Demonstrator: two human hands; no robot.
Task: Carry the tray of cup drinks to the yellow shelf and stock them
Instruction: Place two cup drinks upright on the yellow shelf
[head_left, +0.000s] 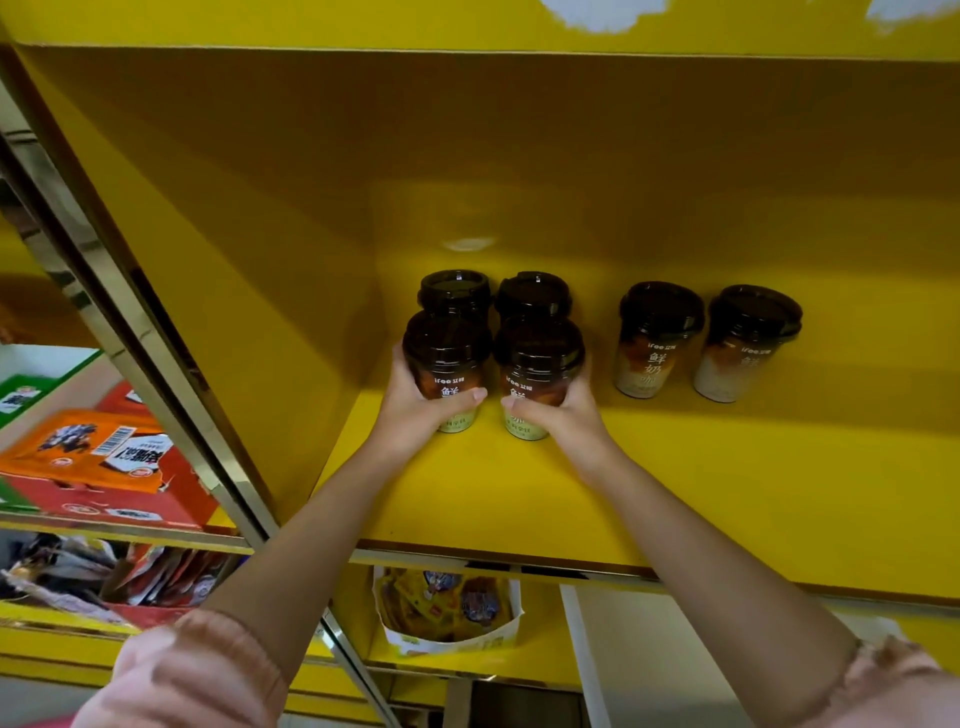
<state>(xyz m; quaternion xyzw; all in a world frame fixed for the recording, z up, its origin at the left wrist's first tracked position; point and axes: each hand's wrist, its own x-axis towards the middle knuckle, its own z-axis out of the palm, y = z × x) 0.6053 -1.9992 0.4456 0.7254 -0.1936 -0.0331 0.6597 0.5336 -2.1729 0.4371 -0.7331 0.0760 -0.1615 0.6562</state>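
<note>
L hand (415, 402) wrapped round the front-left cup (448, 364), thumb across the label, fingers hidden behind; R hand (563, 410) wrapped same way round the front-right cup (537, 371), thumb on its front. Both cups upright, bases on the yellow shelf (498, 499), side by side, nearly touching, w/ the two thumbs almost meeting btwn them. Both forearms reach up from the bottom of view, pink sleeves (197, 670) pushed back at the elbows. Just behind the held pair, two more cups (454, 291) w/ dark lids stand upright, close together, tight against the front ones, making a 2x2 block near the shelf's left wall. To the right, apart from the block, another pair of cups (657, 338) stands upright, side by side w/ a small gap, labels facing out. Below the shelf edge, a white open box (452, 618) holds small yellow packets. Left, past a metal upright (156, 364), orange and red snack boxes (98, 457) sit on a neighbouring shelf, loose packets below them. Tray not seen.
</note>
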